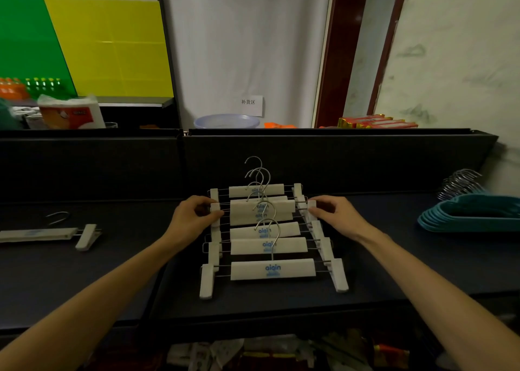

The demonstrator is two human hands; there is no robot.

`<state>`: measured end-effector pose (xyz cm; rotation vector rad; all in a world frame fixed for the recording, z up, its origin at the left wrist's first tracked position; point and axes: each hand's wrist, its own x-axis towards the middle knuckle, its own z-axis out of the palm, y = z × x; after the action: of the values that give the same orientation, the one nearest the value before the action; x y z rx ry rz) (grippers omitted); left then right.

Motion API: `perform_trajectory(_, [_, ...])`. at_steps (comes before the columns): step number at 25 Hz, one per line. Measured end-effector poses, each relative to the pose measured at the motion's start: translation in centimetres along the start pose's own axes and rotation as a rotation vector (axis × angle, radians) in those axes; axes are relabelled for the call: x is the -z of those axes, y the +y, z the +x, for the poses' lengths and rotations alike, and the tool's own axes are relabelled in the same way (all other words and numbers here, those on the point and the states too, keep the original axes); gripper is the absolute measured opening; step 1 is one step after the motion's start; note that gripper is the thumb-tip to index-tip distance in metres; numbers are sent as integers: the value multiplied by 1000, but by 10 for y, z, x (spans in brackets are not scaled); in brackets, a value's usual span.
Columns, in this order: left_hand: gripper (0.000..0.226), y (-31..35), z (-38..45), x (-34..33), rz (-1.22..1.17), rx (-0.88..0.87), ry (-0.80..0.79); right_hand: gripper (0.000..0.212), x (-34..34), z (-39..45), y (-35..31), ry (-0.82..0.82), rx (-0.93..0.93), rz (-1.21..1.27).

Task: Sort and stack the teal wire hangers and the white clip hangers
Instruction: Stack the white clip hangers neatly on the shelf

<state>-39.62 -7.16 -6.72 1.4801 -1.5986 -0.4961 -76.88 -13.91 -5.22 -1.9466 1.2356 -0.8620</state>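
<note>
Several white clip hangers (271, 269) lie in an overlapping row on the dark shelf (118, 280), hooks pointing away from me. My left hand (194, 216) pinches the left clip of one hanger near the far end of the row. On the same hanger, my right hand (334, 214) grips the right clip. One more white clip hanger (53, 234) lies alone at the left. A stack of teal hangers (472, 216) sits at the right edge, its metal hooks (458, 183) fanned out behind it.
A dark back panel (337, 162) rises behind the shelf. Beyond it are a pale plastic basin (226, 121), a packet of tissues (70, 113) and orange boxes (377, 121). Packaged goods (253, 353) lie below the shelf's front edge.
</note>
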Motion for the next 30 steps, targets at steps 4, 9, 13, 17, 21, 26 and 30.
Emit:
perform_trajectory(4, [37, -2, -2, 0, 79, -31, 21, 52, -2, 3, -7, 33, -59, -70])
perform_trajectory(9, [55, -6, 8, 31, 450, -59, 105, 65, -18, 22, -40, 253, 117, -526])
perform_trajectory(13, [72, -29, 3, 69, 823, -33, -23, 69, -57, 44, -88, 263, 260, -755])
perform_trajectory(17, [76, -59, -15, 131, 984, -48, -27, 68, -129, 59, -158, 270, 433, -899])
perform_trajectory(21, [78, -104, -44, 218, 992, 72, 45, 63, -240, 60, -229, 49, 580, -908])
perform_trajectory(26, [67, -164, -72, 314, 935, 259, 91, 67, -381, 60, -273, -271, 206, -740])
perform_trajectory(30, [67, -204, -86, 355, 791, 396, 14, 45, -420, 67, -278, -265, 57, -494])
